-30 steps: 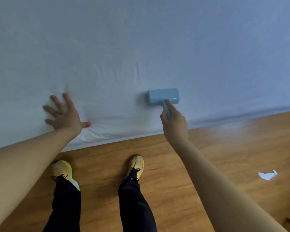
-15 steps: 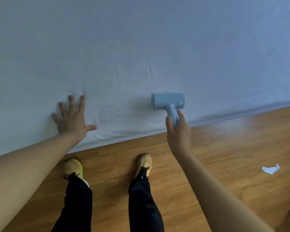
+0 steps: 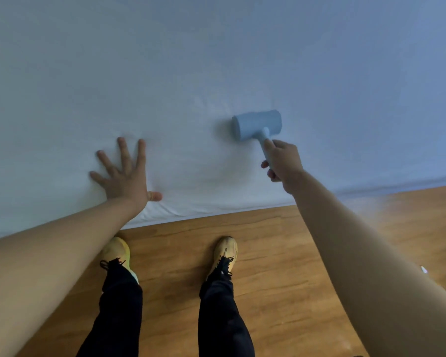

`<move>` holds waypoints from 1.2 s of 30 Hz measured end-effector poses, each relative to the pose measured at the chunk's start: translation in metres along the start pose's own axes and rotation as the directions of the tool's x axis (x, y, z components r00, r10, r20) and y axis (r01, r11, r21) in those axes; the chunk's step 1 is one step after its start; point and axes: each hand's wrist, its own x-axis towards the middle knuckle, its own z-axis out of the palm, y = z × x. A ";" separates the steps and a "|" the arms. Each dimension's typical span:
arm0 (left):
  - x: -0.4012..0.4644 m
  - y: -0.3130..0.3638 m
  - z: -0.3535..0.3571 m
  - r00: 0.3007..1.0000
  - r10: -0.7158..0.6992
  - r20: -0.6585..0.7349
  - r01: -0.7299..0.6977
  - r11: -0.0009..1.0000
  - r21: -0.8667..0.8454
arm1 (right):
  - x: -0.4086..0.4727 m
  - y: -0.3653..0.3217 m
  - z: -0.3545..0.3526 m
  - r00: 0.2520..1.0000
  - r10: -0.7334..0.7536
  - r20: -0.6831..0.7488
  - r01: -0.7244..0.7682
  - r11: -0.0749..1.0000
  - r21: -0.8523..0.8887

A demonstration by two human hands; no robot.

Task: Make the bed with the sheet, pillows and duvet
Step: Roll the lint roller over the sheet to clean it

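Right hand (image 3: 285, 161) grips the blue roller (image 3: 256, 124) on the sheet (image 3: 216, 73); left hand (image 3: 124, 173) lies open, flat nearby.

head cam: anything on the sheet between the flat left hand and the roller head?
Nothing lies there. In the head view, only lightly wrinkled white sheet runs from the left hand to the blue roller.

sheet (image 3: 216, 73) | white, spread flat over bed | faint wrinkles near edge
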 end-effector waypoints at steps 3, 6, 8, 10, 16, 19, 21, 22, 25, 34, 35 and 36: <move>-0.002 0.002 -0.001 1.000 -0.002 -0.008 0.002 1.000 -0.004 | -0.033 0.046 -0.012 1.000 0.010 0.007 -0.011 0.999 0.048; -0.002 0.002 -0.001 1.000 -0.003 -0.008 0.003 1.000 -0.001 | -0.057 0.082 -0.019 1.000 0.018 0.019 -0.019 0.999 0.036; -0.002 0.003 0.000 1.000 -0.004 -0.005 0.004 1.000 0.006 | -0.069 0.101 -0.020 1.000 0.019 0.017 -0.019 1.000 0.009; -0.002 0.003 0.001 1.000 0.000 -0.006 0.000 1.000 0.002 | -0.080 0.114 -0.021 1.000 0.026 0.011 -0.026 0.999 0.025; 0.000 0.002 0.004 1.000 0.000 -0.014 0.000 1.000 0.014 | -0.103 0.131 -0.025 0.998 0.022 -0.061 -0.014 0.991 0.134; 0.001 0.003 0.006 1.000 -0.002 -0.016 0.002 1.000 0.014 | -0.092 0.120 -0.039 0.992 0.031 -0.125 0.004 0.962 0.273; 0.002 0.004 0.007 1.000 -0.003 -0.019 0.003 1.000 0.011 | -0.071 0.099 -0.051 0.988 0.049 -0.149 0.006 0.937 0.349; 0.002 0.004 0.007 1.000 -0.004 -0.021 0.004 1.000 0.012 | -0.059 0.084 -0.056 0.985 0.062 -0.163 0.004 0.926 0.376; 0.004 0.003 0.009 1.000 -0.007 -0.025 0.007 1.000 0.010 | -0.020 0.034 -0.063 0.980 0.077 -0.181 0.002 0.916 0.402; 0.004 0.003 0.008 0.999 -0.030 -0.018 0.029 1.000 -0.004 | 0.023 -0.065 0.031 0.992 -0.122 0.009 0.120 0.982 0.149; 0.004 0.002 0.008 1.000 -0.025 -0.014 0.025 1.000 -0.015 | 0.019 -0.065 0.045 0.990 -0.132 0.045 0.124 0.981 0.149; 0.005 0.001 0.008 1.000 -0.019 -0.012 0.019 0.999 -0.027 | 0.014 -0.061 0.058 0.988 -0.131 0.079 0.117 0.980 0.160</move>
